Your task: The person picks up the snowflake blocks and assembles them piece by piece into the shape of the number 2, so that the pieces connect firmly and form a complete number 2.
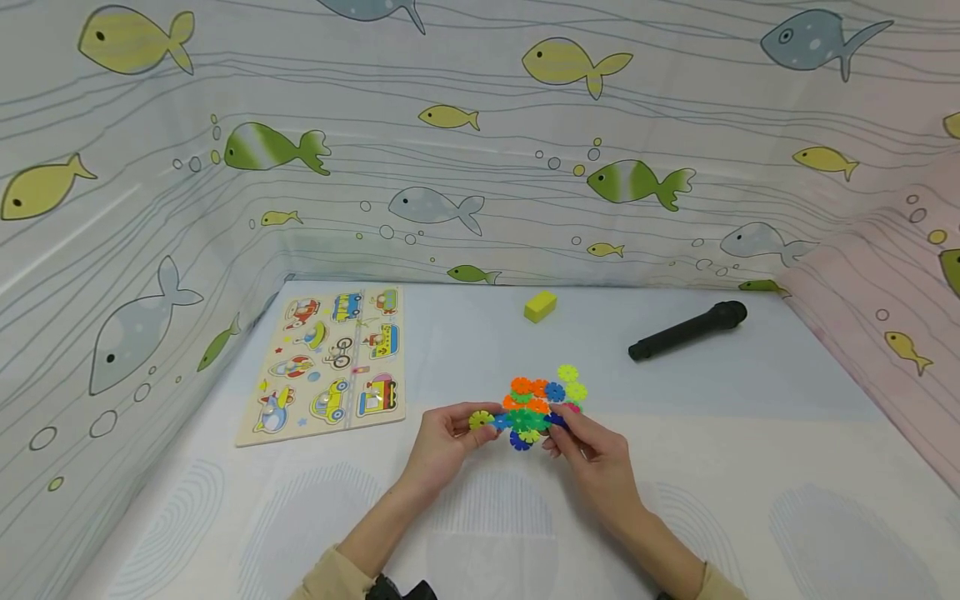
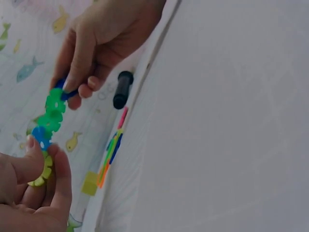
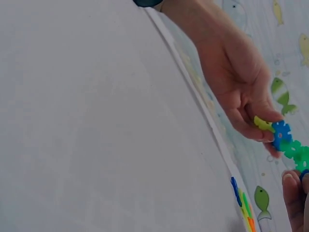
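I pinch a short disc chain [image 1: 517, 421] between my left hand [image 1: 450, 433] and right hand [image 1: 588, 450]; loose discs [image 1: 551, 390] beyond it wait.

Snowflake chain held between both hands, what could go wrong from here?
The chain is held only at its ends: the left hand pinches the yellow piece and the right hand the dark blue one. It might bend or pop apart in the unsupported middle. A dropped piece could land in the loose pile underneath and scatter it.
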`<state>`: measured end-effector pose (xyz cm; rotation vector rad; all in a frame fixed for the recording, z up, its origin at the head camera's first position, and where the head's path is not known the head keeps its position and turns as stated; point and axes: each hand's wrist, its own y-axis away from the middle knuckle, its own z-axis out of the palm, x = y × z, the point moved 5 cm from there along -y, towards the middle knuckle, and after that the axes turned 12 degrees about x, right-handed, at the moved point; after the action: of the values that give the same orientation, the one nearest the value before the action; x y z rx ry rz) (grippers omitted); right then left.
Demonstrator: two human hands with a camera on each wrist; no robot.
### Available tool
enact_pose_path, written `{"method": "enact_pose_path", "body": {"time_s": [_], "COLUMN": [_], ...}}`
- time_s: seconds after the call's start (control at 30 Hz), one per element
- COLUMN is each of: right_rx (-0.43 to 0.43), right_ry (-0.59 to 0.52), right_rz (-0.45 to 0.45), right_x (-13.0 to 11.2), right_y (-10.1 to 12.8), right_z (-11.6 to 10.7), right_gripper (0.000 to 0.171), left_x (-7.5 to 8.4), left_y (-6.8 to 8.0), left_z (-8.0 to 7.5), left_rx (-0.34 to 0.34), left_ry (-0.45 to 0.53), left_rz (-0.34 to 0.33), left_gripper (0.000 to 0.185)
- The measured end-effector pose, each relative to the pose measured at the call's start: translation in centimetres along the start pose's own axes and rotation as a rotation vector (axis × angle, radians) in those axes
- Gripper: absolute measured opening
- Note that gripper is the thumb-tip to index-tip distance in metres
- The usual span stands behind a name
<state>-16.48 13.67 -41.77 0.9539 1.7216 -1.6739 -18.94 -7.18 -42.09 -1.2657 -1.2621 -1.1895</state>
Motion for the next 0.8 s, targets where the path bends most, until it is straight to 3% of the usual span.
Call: {"method": "enact_pose_path", "body": {"time_s": [0.33, 0.67, 0.8], "right_rx": [0.063, -0.011, -0.038], "right_ry": [0.017, -0.055, -0.053], "right_rz": [0.259, 0.331, 0.364], "right_x": [0.3, 0.8, 1.0], "right_y": [0.1, 0.2, 0.3], "right_z": [-0.3, 0.2, 0.4], "right_gripper": [0.046, 0.043, 0.046], "left_x": [0.0, 0.1, 0.0], "left_y": [0.1, 0.7, 0.7], "left_z": [0.5, 1.2, 1.2], "left_rx": [-0.181, -0.300, -0.292], "left_ry": [0.100, -0.014, -0.017], "left_rz": [0.001, 0.034, 0.042], "left_gripper": [0.039, 0.040, 0.039]}}
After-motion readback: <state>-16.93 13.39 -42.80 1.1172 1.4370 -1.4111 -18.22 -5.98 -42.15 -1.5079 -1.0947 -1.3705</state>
